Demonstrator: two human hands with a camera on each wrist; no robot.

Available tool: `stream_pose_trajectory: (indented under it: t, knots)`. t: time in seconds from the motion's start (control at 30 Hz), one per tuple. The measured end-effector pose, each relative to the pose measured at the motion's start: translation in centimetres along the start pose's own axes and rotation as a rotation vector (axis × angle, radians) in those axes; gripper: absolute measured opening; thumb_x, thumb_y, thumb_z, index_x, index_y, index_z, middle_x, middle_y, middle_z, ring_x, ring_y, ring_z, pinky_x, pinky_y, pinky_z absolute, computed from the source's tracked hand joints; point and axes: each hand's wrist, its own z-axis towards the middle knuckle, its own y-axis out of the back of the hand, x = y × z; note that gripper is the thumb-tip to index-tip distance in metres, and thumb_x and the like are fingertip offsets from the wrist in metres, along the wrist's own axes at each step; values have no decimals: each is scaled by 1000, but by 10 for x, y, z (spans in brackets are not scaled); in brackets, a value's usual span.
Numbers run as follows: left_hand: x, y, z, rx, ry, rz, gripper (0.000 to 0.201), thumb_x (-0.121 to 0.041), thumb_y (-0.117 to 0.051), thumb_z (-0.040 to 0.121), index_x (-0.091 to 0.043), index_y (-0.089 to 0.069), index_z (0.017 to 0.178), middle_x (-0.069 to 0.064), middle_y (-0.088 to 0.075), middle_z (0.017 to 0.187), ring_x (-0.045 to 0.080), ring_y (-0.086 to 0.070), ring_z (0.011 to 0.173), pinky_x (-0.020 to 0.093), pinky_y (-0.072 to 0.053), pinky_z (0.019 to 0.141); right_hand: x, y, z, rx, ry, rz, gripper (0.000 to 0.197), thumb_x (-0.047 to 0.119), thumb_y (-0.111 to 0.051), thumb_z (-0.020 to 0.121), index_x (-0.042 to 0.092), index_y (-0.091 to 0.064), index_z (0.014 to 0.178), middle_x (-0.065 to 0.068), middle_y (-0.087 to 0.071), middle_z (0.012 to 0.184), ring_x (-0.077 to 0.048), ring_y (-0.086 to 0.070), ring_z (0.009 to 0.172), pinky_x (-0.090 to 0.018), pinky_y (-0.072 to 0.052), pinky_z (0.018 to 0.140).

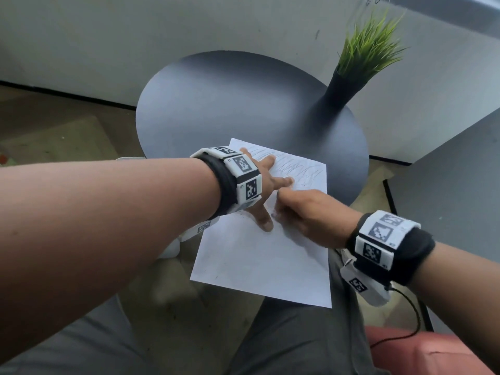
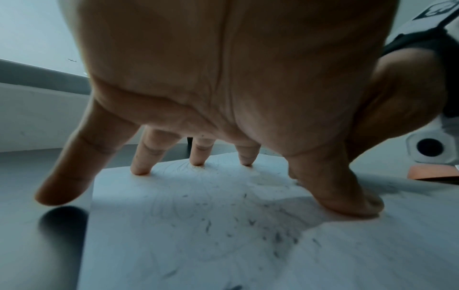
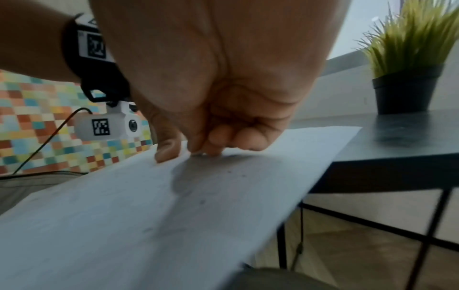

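Observation:
A white sheet of paper (image 1: 265,261) with grey pencil scribbles on its far half lies on a round dark table (image 1: 230,104), and its near half hangs past the table edge over my lap. My left hand (image 1: 266,190) is spread flat, and its fingers (image 2: 146,157) and thumb press the sheet down. My right hand (image 1: 286,209) sits just right of the left thumb. Its fingers are curled with the tips on the paper (image 3: 124,225), pinching a small pale piece (image 3: 198,154) that is mostly hidden. Dark crumbs dot the paper (image 2: 198,245).
A black pot (image 1: 338,96) of green artificial grass stands at the table's far right, also in the right wrist view (image 3: 404,94). A white wall runs behind. A grey surface (image 1: 446,185) is at the right, a red cushion (image 1: 419,353) at bottom right. A cable hangs from my right wrist.

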Motion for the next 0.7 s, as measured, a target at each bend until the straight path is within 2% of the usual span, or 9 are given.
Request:
stream_pose_trajectory:
  t: [0.07, 0.17, 0.27, 0.33, 0.4, 0.5, 0.57, 0.63, 0.7]
  knots:
    - [-2, 3, 0, -13, -17, 8, 109, -86, -65, 61, -64, 0, 146, 7, -9, 161, 60, -29, 131, 63, -41, 93, -14, 10, 2, -28, -77, 21, 7, 29, -54, 93, 23, -54, 96, 2, -65, 94, -22, -59, 87, -37, -49, 77]
    - [-4, 3, 0, -10, -23, 16, 110, -84, -66, 63, -64, 2, 147, 9, -15, 157, 54, -38, 125, 54, -44, 88, -30, 15, 7, -205, -302, -48, 11, 30, -52, 94, 19, -51, 96, -4, -62, 90, -30, -56, 86, -37, -46, 72]
    - [-4, 5, 2, -10, -31, 16, 109, -83, -68, 63, -65, 0, 146, 10, -17, 154, 55, -40, 122, 50, -42, 78, -12, 0, 1, -150, -108, -85, 11, 28, -48, 95, 18, -44, 93, -8, -62, 88, -32, -54, 79, -42, -48, 69]
    - [-5, 6, 2, 11, -23, 26, 111, -82, -68, 64, -63, 2, 147, 10, -13, 156, 56, -38, 126, 53, -43, 85, -6, -2, -8, -7, 17, -36, 8, 26, -51, 95, 21, -46, 91, -3, -62, 88, -26, -53, 78, -38, -47, 70]
    - [-6, 5, 2, 14, -20, 15, 111, -83, -68, 64, -63, 3, 148, 9, -12, 156, 54, -37, 127, 52, -43, 85, -17, 8, -7, -20, -70, -15, 4, 26, -54, 93, 22, -53, 93, 1, -62, 87, -22, -54, 79, -34, -46, 71]
    - [-5, 2, 2, -1, -1, 10, 112, -85, -66, 60, -66, 3, 145, 6, -14, 155, 55, -35, 125, 54, -43, 84, -31, 14, -4, -197, -266, -18, 9, 29, -52, 93, 21, -49, 91, -1, -60, 83, -27, -54, 79, -38, -47, 70]
    - [-4, 3, 1, -4, -4, 23, 111, -86, -66, 61, -66, 4, 145, 6, -13, 156, 57, -29, 129, 59, -42, 90, -19, 4, -6, -166, -138, -57, 10, 28, -50, 94, 18, -47, 93, -2, -58, 82, -28, -52, 76, -39, -47, 68]
    - [-5, 5, -1, 8, 0, 45, 110, -84, -65, 65, -64, 7, 147, 7, -7, 160, 57, -21, 137, 62, -34, 102, -3, -5, -13, -25, 38, -37, 8, 27, -51, 94, 19, -49, 94, 0, -60, 86, -24, -52, 76, -36, -46, 68]
    - [-7, 6, -2, 11, 7, 41, 110, -84, -64, 66, -64, 8, 146, 6, -4, 162, 57, -17, 139, 62, -32, 105, -9, 0, -14, 15, 11, -10, 5, 27, -56, 93, 23, -52, 93, 1, -63, 89, -21, -56, 80, -33, -47, 71]
